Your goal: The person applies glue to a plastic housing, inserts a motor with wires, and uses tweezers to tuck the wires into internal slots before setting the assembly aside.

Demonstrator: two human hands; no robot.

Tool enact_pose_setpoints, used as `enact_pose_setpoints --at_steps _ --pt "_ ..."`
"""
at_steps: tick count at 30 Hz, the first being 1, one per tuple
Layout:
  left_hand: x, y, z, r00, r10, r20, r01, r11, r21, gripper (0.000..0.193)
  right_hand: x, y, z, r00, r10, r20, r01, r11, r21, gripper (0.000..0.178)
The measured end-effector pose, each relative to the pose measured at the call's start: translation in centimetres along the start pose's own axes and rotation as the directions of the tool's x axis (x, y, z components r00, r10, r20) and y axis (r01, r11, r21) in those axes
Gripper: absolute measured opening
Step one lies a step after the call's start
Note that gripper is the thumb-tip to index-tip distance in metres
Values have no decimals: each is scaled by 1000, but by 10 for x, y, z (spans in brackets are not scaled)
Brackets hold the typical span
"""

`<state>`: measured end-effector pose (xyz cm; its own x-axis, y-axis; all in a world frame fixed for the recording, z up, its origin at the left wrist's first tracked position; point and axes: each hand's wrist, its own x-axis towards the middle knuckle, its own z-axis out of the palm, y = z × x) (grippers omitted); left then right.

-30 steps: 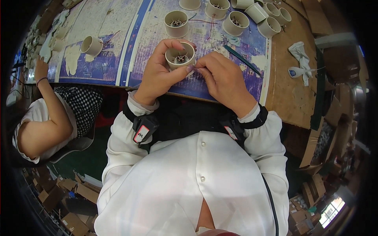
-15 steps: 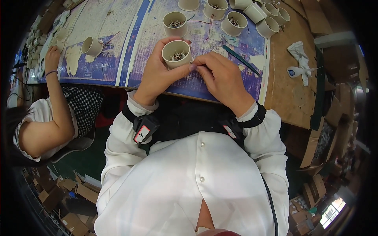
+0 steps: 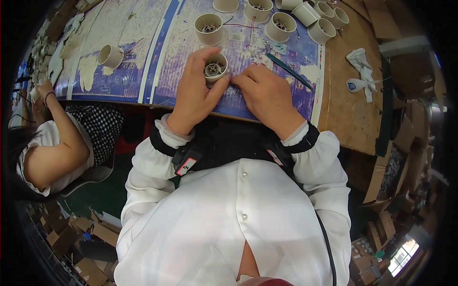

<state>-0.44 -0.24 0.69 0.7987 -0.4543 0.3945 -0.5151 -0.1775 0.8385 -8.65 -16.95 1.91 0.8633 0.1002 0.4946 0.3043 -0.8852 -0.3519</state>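
Observation:
A cream cylindrical housing (image 3: 222, 78) with a small motor-like part (image 3: 214, 69) inside is upright at the table's near side. My left hand (image 3: 196, 93) curves round its left side, index finger across the top and thumb along the near right side. My right hand (image 3: 268, 93) is just right of the housing, thumb and fingertips pinched together; what they hold, if anything, is hidden. Beyond my hands stand similar housings (image 3: 209, 37) (image 3: 280, 35), with red and dark wires trailing from some. A dark green tweezers-like tool (image 3: 288, 71) lies to the right.
More cream housings (image 3: 321, 31) cluster at the far right. A white cloth (image 3: 361, 64) and a small white bottle (image 3: 355, 86) lie on brown board. One housing (image 3: 110, 56) with wires stands left. A co-worker's arm (image 3: 67, 126) is at the left.
My left index finger has come up over the housing's top, and more of the housing is covered. My right fingers stay pinched beside it. The co-worker's hand has moved nearer their body.

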Motion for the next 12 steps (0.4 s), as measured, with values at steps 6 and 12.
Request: enact_pose_setpoints --at_steps 6,12 --pt "1 2 1 995 -101 4 100 989 112 55 1 -3 -5 998 24 61 -22 999 -32 18" --pt "1 1 3 998 -54 -15 55 982 179 55 3 19 -44 963 243 113 -245 970 1 15"
